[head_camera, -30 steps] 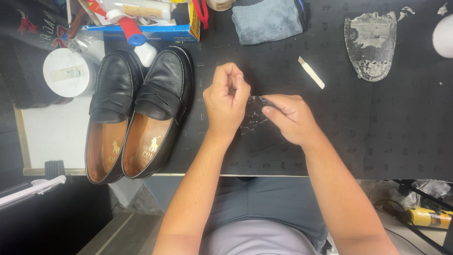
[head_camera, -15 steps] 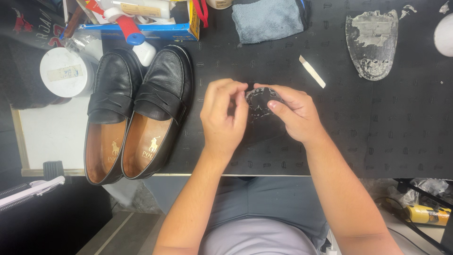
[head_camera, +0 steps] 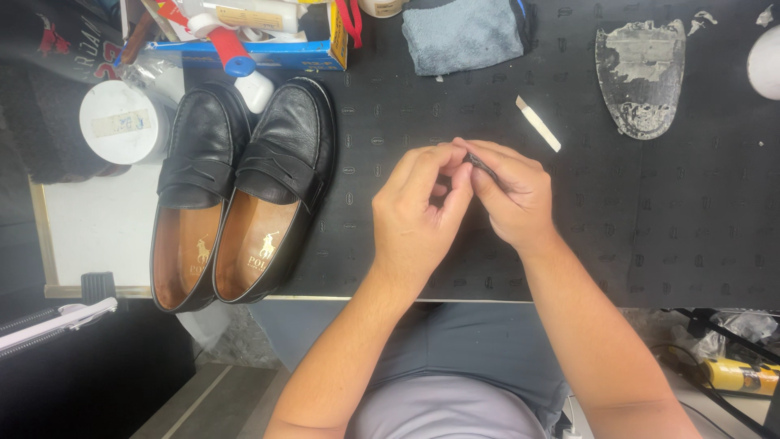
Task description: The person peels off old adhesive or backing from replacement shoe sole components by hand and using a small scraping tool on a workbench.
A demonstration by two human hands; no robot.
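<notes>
Together, left hand point(head_camera: 418, 215) and right hand point(head_camera: 512, 195) pinch a small dark piece point(head_camera: 481, 167), perhaps rubber.

On your left, a pair of black loafers point(head_camera: 236, 191) lies side by side on the black mat point(head_camera: 666, 228) that covers the worktop, toes pointing away from you, tan insoles facing up. The left shoe partly overhangs the mat edge onto a white board point(head_camera: 89, 236). Beside the toes stands a round white lidded tub point(head_camera: 123, 122). Behind the shoes, a blue cardboard box point(head_camera: 268, 55) holds bottles and tools; a white bottle with a red neck point(head_camera: 240, 69) leans out of it. A folded grey cloth point(head_camera: 463, 34) lies at the far edge. A small white blade-shaped strip point(head_camera: 538, 123) lies near the centre. To the right, a worn, whitish sole piece point(head_camera: 640, 77) lies flat.
</notes>
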